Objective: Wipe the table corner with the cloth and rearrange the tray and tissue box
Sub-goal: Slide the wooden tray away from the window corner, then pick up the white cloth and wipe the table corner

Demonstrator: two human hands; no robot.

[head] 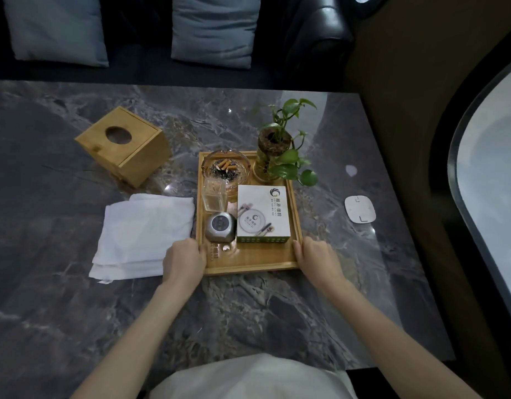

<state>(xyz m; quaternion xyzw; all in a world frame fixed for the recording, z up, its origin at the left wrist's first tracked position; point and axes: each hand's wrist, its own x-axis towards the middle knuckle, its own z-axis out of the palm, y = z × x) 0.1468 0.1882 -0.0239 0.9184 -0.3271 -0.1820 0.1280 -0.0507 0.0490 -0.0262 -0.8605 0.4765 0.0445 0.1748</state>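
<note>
A wooden tray (250, 262) rests on the dark marble table (76, 298), a little right of centre. My left hand (184, 259) grips its left rim near the front corner, and my right hand (317, 257) grips the right rim opposite. On the tray stand a glass ashtray (226, 168) with cigarette butts, a potted green plant (277, 151), a clear toothpick holder (214, 197), a small silver device (221, 227) and a white printed box (263, 216). A folded white cloth (142, 234) lies just left of the tray. The wooden tissue box (125, 145) stands farther back on the left.
A white rounded pad (360, 209) lies on the table right of the tray, with a small pale spot (350, 170) behind it. A dark sofa with two grey cushions (214, 30) runs along the far edge. The table's right edge borders a curved dark wall.
</note>
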